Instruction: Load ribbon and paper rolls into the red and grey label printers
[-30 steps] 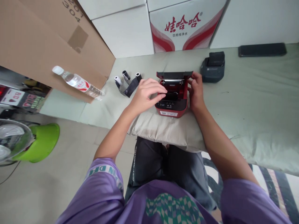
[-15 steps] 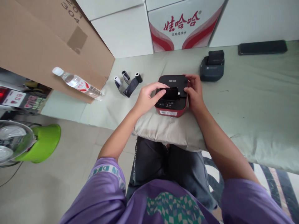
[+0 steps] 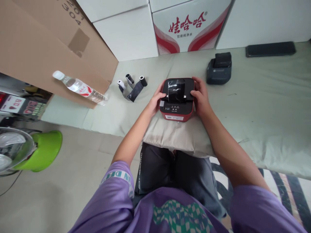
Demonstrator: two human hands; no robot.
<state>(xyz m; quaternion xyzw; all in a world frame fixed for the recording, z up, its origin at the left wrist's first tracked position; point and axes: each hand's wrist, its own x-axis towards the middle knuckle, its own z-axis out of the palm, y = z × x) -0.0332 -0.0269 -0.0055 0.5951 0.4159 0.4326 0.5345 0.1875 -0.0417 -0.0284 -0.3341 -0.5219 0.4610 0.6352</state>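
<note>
Both hands clasp the small red-and-black label printer [image 3: 177, 100], lid down, on the pale cushion [image 3: 175, 137]: left hand [image 3: 155, 100], right hand [image 3: 199, 97]. Seemingly pressing it latched; next, check the lid seats evenly.

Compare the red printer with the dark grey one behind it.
The red printer has a red body with a black lid; the grey printer is dark grey all over. The red printer sits between both hands, left hand and right hand; the grey printer lies untouched. Both are small, boxy, lids down.
</note>
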